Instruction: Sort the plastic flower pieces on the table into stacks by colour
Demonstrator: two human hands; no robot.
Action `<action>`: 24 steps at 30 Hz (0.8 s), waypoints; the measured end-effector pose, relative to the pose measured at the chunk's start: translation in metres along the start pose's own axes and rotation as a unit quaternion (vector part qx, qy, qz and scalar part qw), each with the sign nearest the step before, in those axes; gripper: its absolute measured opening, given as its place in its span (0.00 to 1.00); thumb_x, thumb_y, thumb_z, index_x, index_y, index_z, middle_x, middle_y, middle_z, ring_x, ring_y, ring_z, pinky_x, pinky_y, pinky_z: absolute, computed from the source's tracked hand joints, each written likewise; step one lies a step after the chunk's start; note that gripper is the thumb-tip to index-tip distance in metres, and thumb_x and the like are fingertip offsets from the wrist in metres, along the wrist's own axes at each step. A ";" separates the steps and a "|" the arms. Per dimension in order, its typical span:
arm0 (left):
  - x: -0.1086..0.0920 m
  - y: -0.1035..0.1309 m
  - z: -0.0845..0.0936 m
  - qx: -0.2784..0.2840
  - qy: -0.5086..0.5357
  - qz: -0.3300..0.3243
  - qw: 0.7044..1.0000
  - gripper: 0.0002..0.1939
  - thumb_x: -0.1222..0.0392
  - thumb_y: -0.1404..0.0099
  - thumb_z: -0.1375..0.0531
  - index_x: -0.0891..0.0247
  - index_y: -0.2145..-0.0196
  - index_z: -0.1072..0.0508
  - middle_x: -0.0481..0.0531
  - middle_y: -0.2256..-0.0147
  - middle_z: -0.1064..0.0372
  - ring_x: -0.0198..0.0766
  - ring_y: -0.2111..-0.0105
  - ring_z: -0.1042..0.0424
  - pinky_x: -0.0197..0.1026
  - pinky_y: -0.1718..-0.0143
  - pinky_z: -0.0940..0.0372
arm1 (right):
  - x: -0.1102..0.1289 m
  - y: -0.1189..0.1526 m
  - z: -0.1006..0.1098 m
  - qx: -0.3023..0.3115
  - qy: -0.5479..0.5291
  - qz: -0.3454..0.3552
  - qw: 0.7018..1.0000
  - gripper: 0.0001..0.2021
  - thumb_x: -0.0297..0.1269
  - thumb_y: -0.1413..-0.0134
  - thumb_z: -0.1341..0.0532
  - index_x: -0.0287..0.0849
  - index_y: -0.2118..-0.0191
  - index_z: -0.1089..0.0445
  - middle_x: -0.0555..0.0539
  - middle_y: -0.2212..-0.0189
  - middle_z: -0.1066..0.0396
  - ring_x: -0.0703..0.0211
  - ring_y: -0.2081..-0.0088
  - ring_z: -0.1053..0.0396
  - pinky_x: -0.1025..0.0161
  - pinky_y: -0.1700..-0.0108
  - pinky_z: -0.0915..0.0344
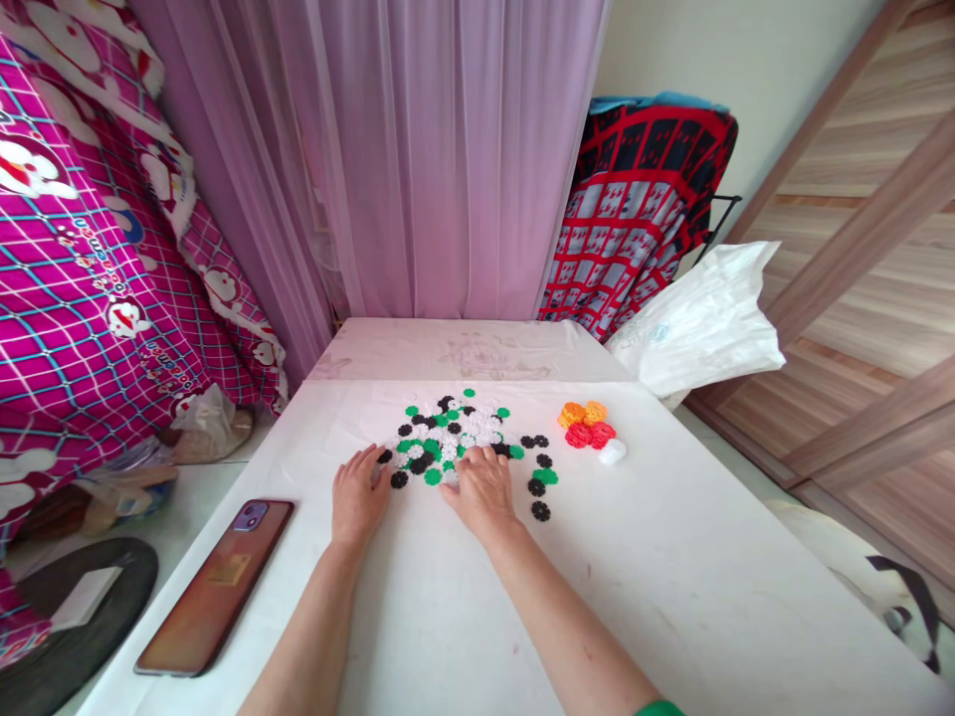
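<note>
Notched discs lie heaped mid-table; the left hand and right hand rest half-curled at the near edge, any grip hidden. A wide sweep could push strays into the red pieces on the table's right.

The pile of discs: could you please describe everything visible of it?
The pile is a loose scatter of black, green and white discs, flower-edged and plastic-looking, many overlapping, on the white table. Some black and green ones lie apart at its right. The left hand and right hand rest at its near edge, seemingly touching discs.
</note>
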State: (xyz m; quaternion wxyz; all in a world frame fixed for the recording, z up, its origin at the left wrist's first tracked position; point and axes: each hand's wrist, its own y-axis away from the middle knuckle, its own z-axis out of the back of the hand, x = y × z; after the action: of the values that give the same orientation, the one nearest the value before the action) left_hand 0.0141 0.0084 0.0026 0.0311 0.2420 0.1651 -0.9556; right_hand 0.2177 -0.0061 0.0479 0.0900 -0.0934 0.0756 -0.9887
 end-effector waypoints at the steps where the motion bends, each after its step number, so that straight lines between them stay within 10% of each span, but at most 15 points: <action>1: 0.000 0.000 0.000 -0.002 0.001 -0.002 1.000 0.19 0.56 0.33 0.47 0.58 0.46 0.30 0.56 0.43 0.33 0.51 0.41 0.36 0.59 0.40 0.45 | 0.001 -0.001 -0.001 0.004 -0.001 -0.001 1.000 0.12 0.45 0.47 0.37 0.42 0.63 0.24 0.41 0.59 0.29 0.48 0.52 0.38 0.53 0.52 0.43; 24: -0.004 0.002 0.004 0.005 0.004 -0.009 1.000 0.18 0.58 0.35 0.46 0.56 0.48 0.28 0.54 0.44 0.31 0.48 0.42 0.35 0.56 0.39 0.46 | -0.010 -0.006 0.004 0.050 -0.025 0.040 0.998 0.08 0.41 0.48 0.36 0.45 0.63 0.24 0.45 0.56 0.29 0.52 0.52 0.38 0.57 0.51 0.44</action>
State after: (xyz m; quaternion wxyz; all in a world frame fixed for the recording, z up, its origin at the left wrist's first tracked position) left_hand 0.0159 0.0056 0.0071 0.0203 0.2445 0.1626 -0.9557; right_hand 0.2270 0.0016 0.0510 0.1354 -0.1102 0.0275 -0.9843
